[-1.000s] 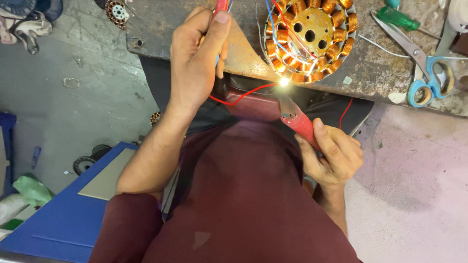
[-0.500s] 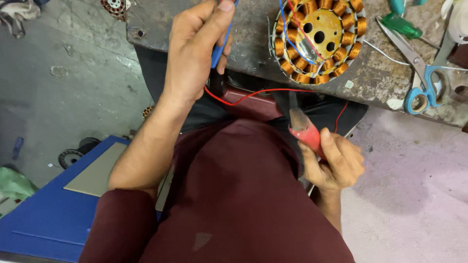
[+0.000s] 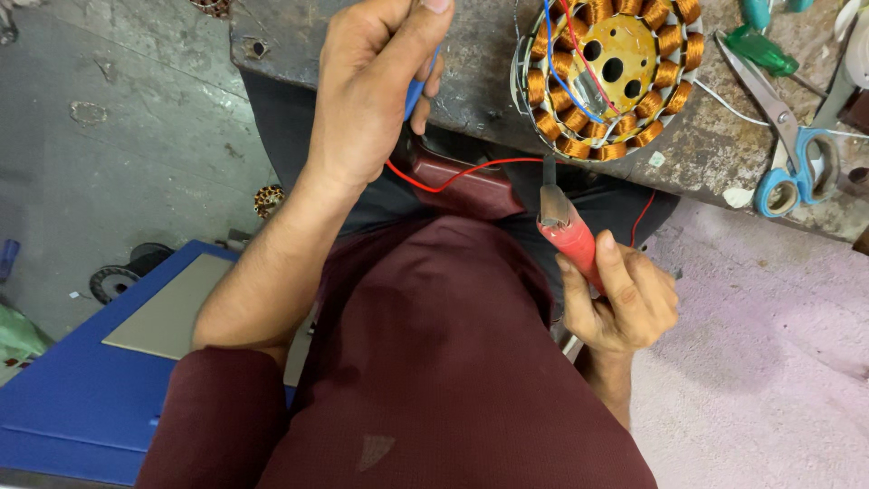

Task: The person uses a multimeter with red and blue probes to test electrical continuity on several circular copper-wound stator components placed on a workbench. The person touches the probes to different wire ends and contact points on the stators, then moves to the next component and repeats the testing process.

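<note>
A round motor stator (image 3: 608,72) with copper coils lies on the worn workbench (image 3: 480,81), with red and blue wires running across its yellow centre. My right hand (image 3: 620,299) grips a red-handled soldering iron (image 3: 568,237), its metal tip pointing up just below the stator's near edge. My left hand (image 3: 371,86) is raised over the bench edge, pinching a blue-sleeved wire (image 3: 413,95). A thin red wire (image 3: 453,177) loops from under that hand toward the iron.
Blue-handled scissors (image 3: 797,154) and green-handled screwdrivers (image 3: 760,45) lie on the bench at the right. A blue board (image 3: 81,380) with a grey sheet sits at lower left on the concrete floor. My maroon-clothed lap fills the foreground.
The soldering iron has drawn back from the stator's edge, where a bright spark showed a second ago. The view has shifted, and my left hand stays raised with the blue wire.
</note>
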